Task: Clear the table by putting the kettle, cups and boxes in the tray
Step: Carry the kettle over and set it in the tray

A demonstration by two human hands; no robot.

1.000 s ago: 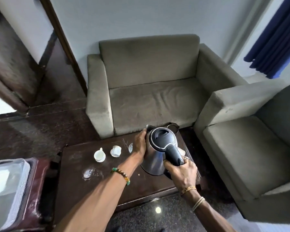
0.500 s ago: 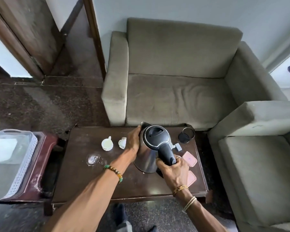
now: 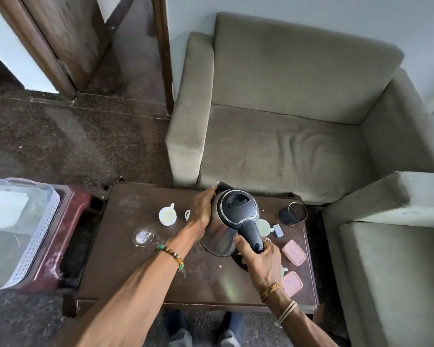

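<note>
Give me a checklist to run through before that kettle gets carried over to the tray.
1. Right hand grips the kettle by its black handle: ok.
2. Left hand presses against the kettle's steel side to steady it: ok.
3. Kettle lid shut: ok.
4. Kettle lifted free of the table: cannot tell; its underside is hidden.
5. Leftward path to the tray: not ok; a white cup stands in the way, so the kettle probably needs lifting over it.
6. Room in the tray: cannot tell; it holds a white sheet and the frame cuts it off.
</note>
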